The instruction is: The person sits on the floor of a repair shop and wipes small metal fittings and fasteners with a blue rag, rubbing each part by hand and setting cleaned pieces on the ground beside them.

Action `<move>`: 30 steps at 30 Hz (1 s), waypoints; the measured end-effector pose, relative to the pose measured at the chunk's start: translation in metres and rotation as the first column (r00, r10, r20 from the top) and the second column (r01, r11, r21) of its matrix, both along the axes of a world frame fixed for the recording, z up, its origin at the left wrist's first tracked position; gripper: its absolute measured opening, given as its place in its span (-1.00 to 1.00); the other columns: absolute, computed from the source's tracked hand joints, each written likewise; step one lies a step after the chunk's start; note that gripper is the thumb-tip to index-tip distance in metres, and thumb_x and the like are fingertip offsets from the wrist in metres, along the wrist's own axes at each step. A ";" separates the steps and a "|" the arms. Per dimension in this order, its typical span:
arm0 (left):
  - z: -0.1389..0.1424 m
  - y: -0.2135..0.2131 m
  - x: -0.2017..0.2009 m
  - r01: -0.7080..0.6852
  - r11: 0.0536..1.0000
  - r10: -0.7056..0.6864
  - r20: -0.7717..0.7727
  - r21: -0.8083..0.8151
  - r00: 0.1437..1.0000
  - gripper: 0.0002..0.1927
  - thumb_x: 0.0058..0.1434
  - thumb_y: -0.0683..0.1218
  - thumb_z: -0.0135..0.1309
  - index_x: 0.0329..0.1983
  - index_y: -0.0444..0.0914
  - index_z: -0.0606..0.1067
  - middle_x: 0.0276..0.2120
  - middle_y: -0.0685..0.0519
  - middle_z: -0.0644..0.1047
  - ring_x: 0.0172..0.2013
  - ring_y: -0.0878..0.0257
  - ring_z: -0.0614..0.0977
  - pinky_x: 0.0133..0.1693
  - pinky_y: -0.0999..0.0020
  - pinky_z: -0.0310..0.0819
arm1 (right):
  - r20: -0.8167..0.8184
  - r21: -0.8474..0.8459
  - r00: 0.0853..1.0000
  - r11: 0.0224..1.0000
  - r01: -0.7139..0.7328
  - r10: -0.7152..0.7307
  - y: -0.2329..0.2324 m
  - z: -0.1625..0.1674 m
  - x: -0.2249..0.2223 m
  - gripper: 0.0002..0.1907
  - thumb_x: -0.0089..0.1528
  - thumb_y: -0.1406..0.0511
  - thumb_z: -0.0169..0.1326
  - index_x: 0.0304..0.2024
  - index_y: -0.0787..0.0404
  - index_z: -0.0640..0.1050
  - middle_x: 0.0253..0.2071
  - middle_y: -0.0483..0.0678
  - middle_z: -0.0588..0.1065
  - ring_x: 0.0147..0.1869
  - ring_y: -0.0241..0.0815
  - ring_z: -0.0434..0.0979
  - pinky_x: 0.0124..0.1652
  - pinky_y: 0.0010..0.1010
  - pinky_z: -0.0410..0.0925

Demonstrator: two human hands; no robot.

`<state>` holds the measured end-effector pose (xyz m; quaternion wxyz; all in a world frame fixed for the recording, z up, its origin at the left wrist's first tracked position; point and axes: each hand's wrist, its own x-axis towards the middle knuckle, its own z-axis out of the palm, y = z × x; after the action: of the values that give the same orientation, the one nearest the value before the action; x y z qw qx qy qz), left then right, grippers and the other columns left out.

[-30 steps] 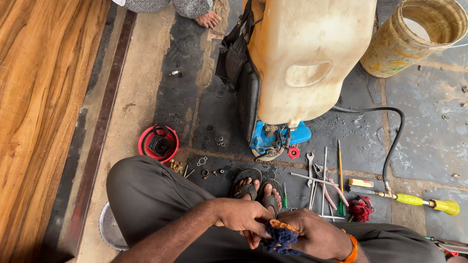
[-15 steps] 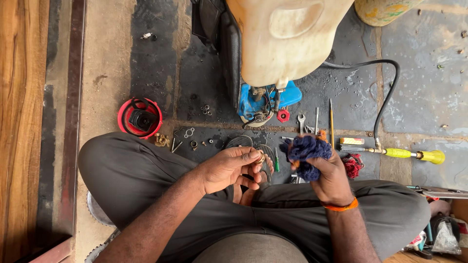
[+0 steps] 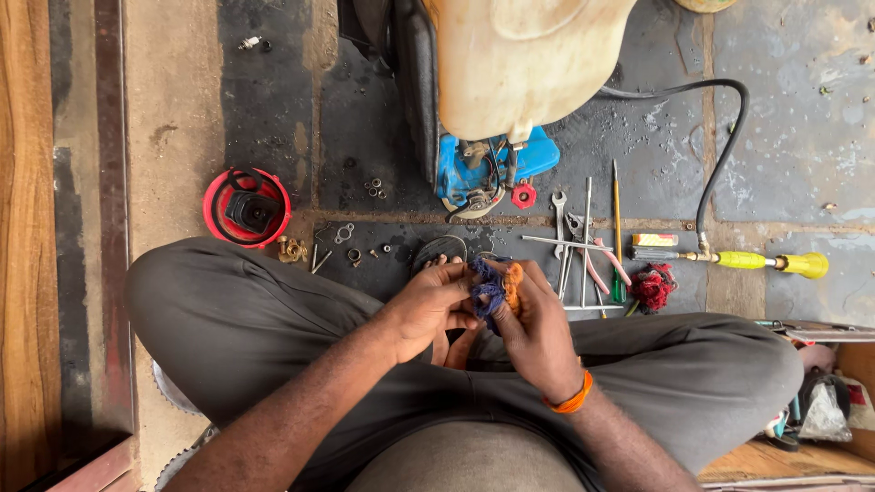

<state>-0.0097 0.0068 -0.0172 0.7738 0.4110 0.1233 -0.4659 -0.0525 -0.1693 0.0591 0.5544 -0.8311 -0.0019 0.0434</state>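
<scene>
Blue rag [image 3: 488, 290], frayed and bunched, sits pinched between both hands over the crossed legs. Right hand [image 3: 533, 328] has its grip closed around the rag and a small orange part [image 3: 512, 284]; left hand [image 3: 428, 305] nips the rag's near edge with its fingertips. Wrenches [image 3: 572, 241] lie on the floor [image 3: 802, 164] just beyond, near a red cap [image 3: 246, 208].

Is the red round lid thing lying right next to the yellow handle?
No, the red round lid lies on the floor at one side beyond the person's knee, while the yellow handle lies far across at the other.
</scene>
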 end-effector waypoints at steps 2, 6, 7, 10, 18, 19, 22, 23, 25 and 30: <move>-0.006 -0.005 -0.002 -0.070 0.997 0.069 -0.035 -0.027 0.997 -0.81 0.38 0.02 0.09 -0.14 -0.19 0.54 -0.31 0.11 0.60 -0.33 0.35 0.62 -0.25 0.41 0.58 | 0.111 -0.082 0.992 0.994 0.073 -0.064 0.003 -0.005 -0.001 -0.62 0.18 0.49 0.10 0.08 0.34 0.53 -0.08 0.07 0.49 -0.07 -0.02 0.56 -0.11 -0.33 0.43; -0.005 -0.008 0.001 -0.136 0.977 0.125 -0.081 -0.162 0.989 -0.78 0.44 0.03 0.07 -0.11 -0.23 0.54 -0.30 0.10 0.59 -0.32 0.35 0.61 -0.25 0.41 0.55 | 0.358 -0.220 0.930 0.961 0.168 -0.080 -0.006 -0.032 -0.011 -0.72 0.09 0.46 0.20 -0.14 0.31 0.51 -0.16 0.05 0.51 -0.13 -0.06 0.55 -0.15 -0.34 0.41; -0.001 -0.007 0.003 -0.145 0.968 0.127 -0.097 -0.205 0.987 -0.75 0.47 0.04 0.06 -0.10 -0.24 0.54 -0.30 0.09 0.59 -0.32 0.34 0.61 -0.26 0.42 0.54 | 0.392 -0.237 0.917 0.956 0.173 -0.069 -0.013 -0.040 -0.013 -0.75 0.09 0.43 0.26 -0.22 0.28 0.50 -0.20 0.02 0.52 -0.17 -0.11 0.55 -0.18 -0.37 0.40; 0.010 0.006 0.016 -0.144 0.969 0.133 -0.068 -0.199 0.989 -0.76 0.42 0.05 0.04 -0.16 -0.22 0.50 -0.25 0.07 0.61 -0.25 0.30 0.66 -0.16 0.36 0.61 | -0.073 0.399 0.967 0.882 0.252 -0.243 -0.038 -0.060 -0.012 -0.78 0.27 0.32 0.09 -0.04 0.22 0.51 -0.26 -0.12 0.57 -0.22 -0.34 0.55 -0.22 -0.49 0.44; 0.028 -0.002 0.009 -0.289 0.922 0.130 0.498 0.258 0.857 -0.85 0.33 -0.11 0.16 -0.13 -0.28 0.50 -0.25 0.01 0.66 -0.25 0.31 0.69 -0.18 0.40 0.62 | -0.332 0.557 0.881 0.683 0.472 -0.338 -0.069 -0.075 0.004 -0.65 0.45 0.13 0.01 -0.05 0.32 0.51 -0.26 -0.02 0.57 -0.29 -0.23 0.53 -0.27 -0.41 0.39; 0.029 -0.006 0.006 -0.373 0.849 0.037 0.662 0.374 0.748 -0.86 0.33 -0.13 0.16 -0.12 -0.29 0.51 -0.25 0.02 0.67 -0.24 0.33 0.70 -0.18 0.43 0.63 | -0.366 0.602 0.878 0.641 0.476 -0.309 -0.065 -0.074 0.005 -0.66 0.45 0.13 0.00 -0.04 0.32 0.49 -0.22 0.01 0.59 -0.27 -0.20 0.55 -0.24 -0.37 0.42; 0.034 -0.008 -0.002 -0.468 0.750 -0.185 0.827 0.468 0.531 -0.84 0.28 -0.17 0.23 -0.16 -0.29 0.50 -0.27 0.02 0.63 -0.34 0.30 0.69 -0.30 0.41 0.63 | -0.498 0.665 0.841 0.528 0.528 -0.213 -0.052 -0.063 0.010 -0.62 0.41 0.12 -0.09 0.03 0.29 0.51 -0.15 0.00 0.58 -0.15 -0.15 0.61 -0.12 -0.27 0.47; 0.036 -0.010 -0.004 -0.490 0.741 -0.215 0.853 0.460 0.475 -0.83 0.29 -0.18 0.23 -0.15 -0.29 0.48 -0.27 0.02 0.61 -0.32 0.28 0.68 -0.29 0.40 0.63 | -0.514 0.682 0.838 0.506 0.528 -0.183 -0.049 -0.058 0.011 -0.58 0.43 0.09 -0.12 0.06 0.30 0.50 -0.14 0.02 0.57 -0.13 -0.12 0.60 -0.09 -0.24 0.47; 0.040 -0.012 -0.006 -0.536 0.724 -0.275 0.894 0.435 0.354 -0.81 0.30 -0.20 0.22 -0.11 -0.29 0.45 -0.26 0.00 0.57 -0.27 0.24 0.68 -0.28 0.37 0.63 | -0.536 0.716 0.836 0.461 0.525 -0.119 -0.041 -0.046 0.014 -0.51 0.46 0.04 -0.18 0.10 0.31 0.48 -0.11 0.05 0.56 -0.09 -0.07 0.60 -0.05 -0.19 0.47; 0.047 -0.015 -0.012 -0.552 0.627 -0.546 0.816 0.549 0.192 -0.63 -0.02 -0.28 0.25 -0.14 -0.35 0.43 -0.27 -0.12 0.54 -0.16 -0.04 0.63 -0.04 0.05 0.53 | -0.265 0.564 0.964 0.809 0.166 -0.012 -0.011 -0.031 0.001 -0.50 0.31 0.28 -0.01 0.29 0.27 0.34 0.05 -0.11 0.51 0.07 -0.33 0.50 0.07 -0.40 0.38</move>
<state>-0.0216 -0.0087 0.0295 0.3974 0.8929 -0.2108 0.0182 -0.0516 -0.1803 0.0280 0.7787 -0.6089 0.0938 0.1185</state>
